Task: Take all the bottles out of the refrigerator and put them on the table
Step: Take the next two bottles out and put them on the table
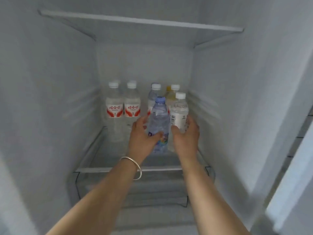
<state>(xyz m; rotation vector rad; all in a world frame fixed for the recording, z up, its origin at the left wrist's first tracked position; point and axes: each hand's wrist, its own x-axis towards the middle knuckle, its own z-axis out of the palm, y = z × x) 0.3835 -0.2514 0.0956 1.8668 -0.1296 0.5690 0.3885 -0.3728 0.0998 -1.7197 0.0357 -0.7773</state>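
Fridge shelf [128, 169], clear bottles [115, 106], white caps

A yellow-capped bottle [168, 89] is peeking out mostly hidden behind its white-capped neighbour [174, 94], two more caps [132, 82] are hiding behind the red-labelled pair [123, 106], and blur is smearing the refrigerator door [291, 192] at right.

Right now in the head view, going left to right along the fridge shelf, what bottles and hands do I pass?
Two red-labelled bottles side by side → → left hand gripping the blue-capped bottle → white-capped bottle held by the right hand. The bottles behind these overlap, so I leave them out.
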